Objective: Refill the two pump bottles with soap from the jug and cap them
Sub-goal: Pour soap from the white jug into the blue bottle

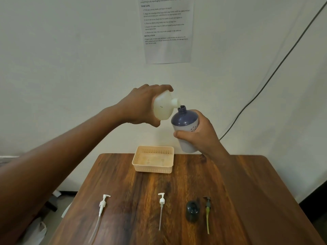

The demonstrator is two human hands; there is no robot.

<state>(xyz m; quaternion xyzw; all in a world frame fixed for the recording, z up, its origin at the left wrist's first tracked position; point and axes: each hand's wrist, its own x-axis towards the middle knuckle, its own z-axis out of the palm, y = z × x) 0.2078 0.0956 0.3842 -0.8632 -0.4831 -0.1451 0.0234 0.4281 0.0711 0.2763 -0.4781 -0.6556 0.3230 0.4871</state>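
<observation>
My left hand [141, 105] grips a cream-white jug [163, 107], tipped sideways so its spout meets the open neck of a pump bottle [184, 121] with a dark blue top and pale lower body. My right hand [198, 137] holds that bottle upright in the air above the table's far edge. On the table near me lie two white pump heads [102, 204] [161, 200] with long tubes, a small dark bottle [192, 210] standing, and a dark pump head with a yellowish tube [208, 212].
A peach plastic basket [136, 160] sits at the far middle of the wooden table [238, 191]. An instruction sheet [168, 30] hangs on the white wall, and a black cable [265, 84] runs down the wall on the right.
</observation>
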